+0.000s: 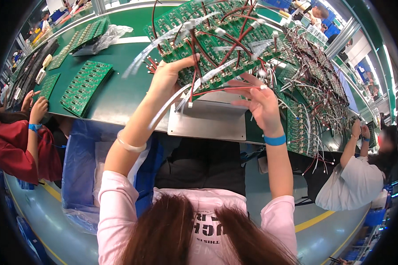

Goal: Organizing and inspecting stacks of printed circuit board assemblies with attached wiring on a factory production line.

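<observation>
While wires [193, 86] dangle, left hand [169, 75] grips boards [213, 46] (green); right hand [265, 108] splays.

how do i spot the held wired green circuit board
At the green table, find the flat silver metal plate. Above it in view is the wired green circuit board: unlike the wired boards piled right, it is gripped by the left hand.

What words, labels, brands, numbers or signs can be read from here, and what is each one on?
Pink shirt: large dark letters with smaller lines, partly covered by hair; I don't copy out printed words.
Held boards: any markings are too small to read.
Boards at left: likewise too small.
I can make out no other text.
</observation>
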Tool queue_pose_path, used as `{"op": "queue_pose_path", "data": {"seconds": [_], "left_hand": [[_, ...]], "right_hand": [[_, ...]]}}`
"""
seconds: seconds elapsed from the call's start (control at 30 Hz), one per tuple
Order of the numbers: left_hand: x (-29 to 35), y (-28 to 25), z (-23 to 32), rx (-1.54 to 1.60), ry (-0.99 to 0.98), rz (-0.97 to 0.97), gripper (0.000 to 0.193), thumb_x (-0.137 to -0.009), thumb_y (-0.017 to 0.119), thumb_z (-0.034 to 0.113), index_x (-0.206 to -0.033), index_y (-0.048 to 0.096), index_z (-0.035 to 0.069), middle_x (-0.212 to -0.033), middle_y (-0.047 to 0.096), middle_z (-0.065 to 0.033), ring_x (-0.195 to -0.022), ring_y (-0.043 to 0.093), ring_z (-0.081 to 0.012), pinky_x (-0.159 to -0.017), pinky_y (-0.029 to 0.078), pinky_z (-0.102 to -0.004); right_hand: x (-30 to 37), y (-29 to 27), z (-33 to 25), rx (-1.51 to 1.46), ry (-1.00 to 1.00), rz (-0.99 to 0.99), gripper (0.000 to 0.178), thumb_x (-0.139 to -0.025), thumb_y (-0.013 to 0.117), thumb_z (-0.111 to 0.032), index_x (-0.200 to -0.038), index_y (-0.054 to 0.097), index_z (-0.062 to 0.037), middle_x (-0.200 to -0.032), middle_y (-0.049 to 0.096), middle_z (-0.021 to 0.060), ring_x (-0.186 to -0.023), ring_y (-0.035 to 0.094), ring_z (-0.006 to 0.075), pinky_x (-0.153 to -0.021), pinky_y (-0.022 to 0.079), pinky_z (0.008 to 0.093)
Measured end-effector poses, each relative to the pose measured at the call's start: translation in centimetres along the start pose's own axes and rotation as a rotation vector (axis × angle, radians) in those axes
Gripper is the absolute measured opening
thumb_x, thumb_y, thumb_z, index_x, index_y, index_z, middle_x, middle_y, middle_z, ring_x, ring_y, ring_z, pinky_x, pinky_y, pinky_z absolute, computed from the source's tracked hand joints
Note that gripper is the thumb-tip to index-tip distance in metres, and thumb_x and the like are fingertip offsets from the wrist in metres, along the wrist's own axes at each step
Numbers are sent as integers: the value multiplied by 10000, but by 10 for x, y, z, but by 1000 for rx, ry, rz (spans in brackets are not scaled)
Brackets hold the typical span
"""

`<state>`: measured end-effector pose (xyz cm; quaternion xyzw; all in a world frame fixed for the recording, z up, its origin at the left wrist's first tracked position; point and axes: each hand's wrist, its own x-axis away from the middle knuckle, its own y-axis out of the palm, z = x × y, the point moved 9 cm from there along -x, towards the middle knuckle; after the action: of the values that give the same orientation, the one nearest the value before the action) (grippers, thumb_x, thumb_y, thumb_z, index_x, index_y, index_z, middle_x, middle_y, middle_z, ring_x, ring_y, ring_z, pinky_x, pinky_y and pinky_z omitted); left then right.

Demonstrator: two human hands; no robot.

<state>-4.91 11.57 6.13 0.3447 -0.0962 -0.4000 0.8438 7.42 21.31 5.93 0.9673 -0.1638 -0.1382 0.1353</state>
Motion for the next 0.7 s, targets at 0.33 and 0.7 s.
{"op": "queue_pose_path", "data": {"seconds": [0.33,0.7], "left_hand": [[17,-23,-10,205,-119,41,176,-733,433,114,-826,465,-32,-729,525,-114,-621,539,-160,-541,478,-286],[37,-67,26,209,146,239,114,-709,467,109,-776,494,21,-685,522,-59,-582,515,-146,-487,439,-277]], "right_hand": [[-14,40,5,187,-18,91,241,-760,412,-224,-680,459,-1,-576,520,101,-471,511,149,-334,355,187],[-19,107,56,143,11,-219,277,-724,468,-229,-898,450,-14,-783,513,58,-704,496,104,-502,414,216]]}}
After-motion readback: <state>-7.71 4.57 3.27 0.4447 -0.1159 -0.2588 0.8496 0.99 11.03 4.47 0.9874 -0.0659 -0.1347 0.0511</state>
